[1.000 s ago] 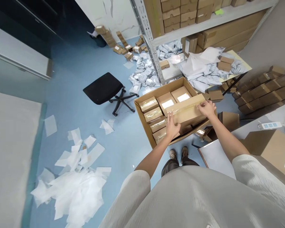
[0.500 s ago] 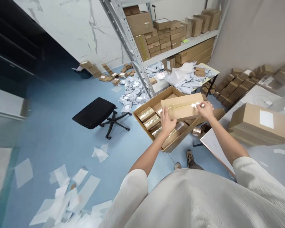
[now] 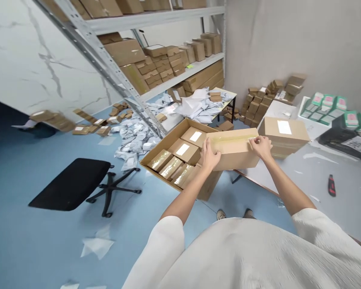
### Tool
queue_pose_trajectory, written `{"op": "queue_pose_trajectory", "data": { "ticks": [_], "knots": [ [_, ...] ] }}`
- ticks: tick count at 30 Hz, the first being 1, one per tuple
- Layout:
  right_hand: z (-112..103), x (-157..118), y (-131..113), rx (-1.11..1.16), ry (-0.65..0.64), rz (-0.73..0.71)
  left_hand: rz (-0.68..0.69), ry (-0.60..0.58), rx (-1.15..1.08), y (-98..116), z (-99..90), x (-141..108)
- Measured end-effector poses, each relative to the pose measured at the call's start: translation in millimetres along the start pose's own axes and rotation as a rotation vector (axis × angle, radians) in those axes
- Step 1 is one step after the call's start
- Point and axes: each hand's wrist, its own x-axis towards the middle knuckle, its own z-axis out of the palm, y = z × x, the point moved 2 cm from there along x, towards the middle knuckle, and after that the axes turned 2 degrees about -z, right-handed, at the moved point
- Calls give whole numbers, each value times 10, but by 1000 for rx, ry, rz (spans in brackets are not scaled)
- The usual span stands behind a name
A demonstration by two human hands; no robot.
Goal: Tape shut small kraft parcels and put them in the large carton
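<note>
A long brown carton (image 3: 233, 149) with a strip of tape along its top is between my two hands. My left hand (image 3: 209, 154) grips its left end, the thumb on the near side. At the right end, my right hand (image 3: 261, 146) pinches the top edge by the tape. Behind and left of it lies a large open cardboard box (image 3: 152, 154) holding several smaller boxes, some taped, others with white labels (image 3: 182, 149). The held carton covers the right part of this open box.
A grey table (image 3: 307, 192) at the right bears a labelled carton (image 3: 284, 138), a black and red cutter (image 3: 331, 185) and green-white boxes (image 3: 327, 106). A metal shelf (image 3: 180, 80) with boxes stands behind. A black chair (image 3: 72, 182) and paper scraps (image 3: 98, 245) are at the left.
The view has turned right, showing more of the table. Both hands still hold the carton, which now sits further right relative to the open box, with more of its near side showing.
</note>
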Motion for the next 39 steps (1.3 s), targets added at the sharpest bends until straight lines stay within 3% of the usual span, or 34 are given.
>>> {"op": "queue_pose_trajectory", "data": {
  "ticks": [8, 15, 23, 32, 36, 39],
  "knots": [
    [-441, -316, 1125, 34, 5, 193, 78, -167, 30, 581, 794, -281],
    [-800, -386, 2011, 49, 33, 278, 86, -289, 20, 1115, 1474, -575],
    [-1031, -446, 2942, 3, 64, 364, 247, -477, 21, 1522, 2078, -864],
    [-1281, -394, 3665, -124, 100, 297, 487, -646, 100, 1884, 2553, -1048],
    [-1413, -419, 3893, -243, 121, 227, 608, -649, 134, 2102, 2788, -1135],
    [-1511, -417, 4054, -311, 131, 259, 686, -661, 155, 2302, 2952, -1196]
  ]
}}
